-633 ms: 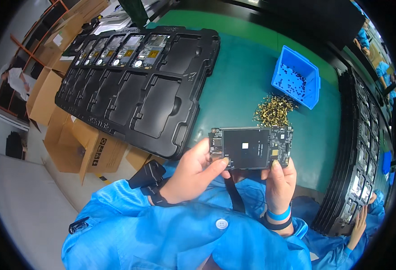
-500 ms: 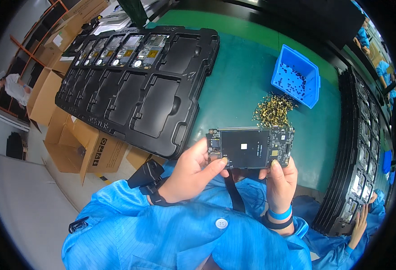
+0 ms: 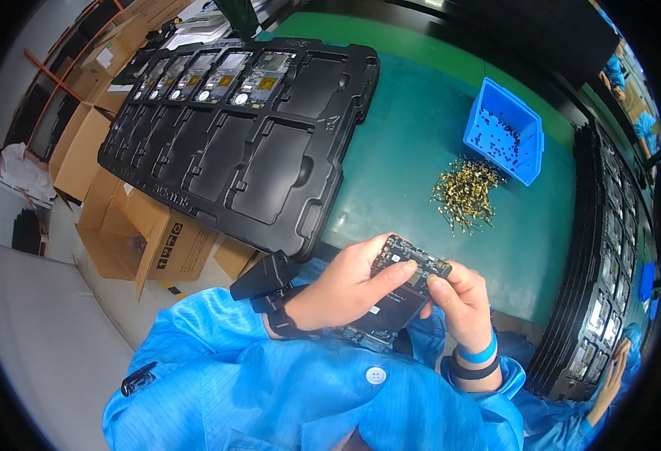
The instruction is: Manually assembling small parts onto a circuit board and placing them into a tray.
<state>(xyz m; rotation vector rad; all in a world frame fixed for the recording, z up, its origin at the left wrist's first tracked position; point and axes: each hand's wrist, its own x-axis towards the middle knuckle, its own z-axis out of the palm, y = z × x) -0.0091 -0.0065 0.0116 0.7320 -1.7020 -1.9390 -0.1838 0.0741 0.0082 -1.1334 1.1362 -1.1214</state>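
Observation:
Close to my body, over the near edge of the table, I hold a black circuit board (image 3: 390, 304) tilted, its narrow end pointing away from me. My left hand (image 3: 364, 282) grips its left side, thumb lying across the face. The fingers of my right hand (image 3: 458, 297) close on the board's far right corner, with the thumb on top. Beyond the board lies a loose pile of small gold-and-black parts (image 3: 466, 194). Behind that pile stands a blue bin (image 3: 527, 139) with tiny dark pieces inside.
A black moulded tray (image 3: 270, 169) at the left holds several circuit boards in its back row. Stacked black trays (image 3: 563, 338) line the right side, with another person's hand (image 3: 612, 379) beside them. Open cardboard boxes (image 3: 169, 240) stand on the floor at left.
Both hands have turned the board from lying crosswise to a steep slant and drawn it nearer my body. My left thumb now presses farther along its face.

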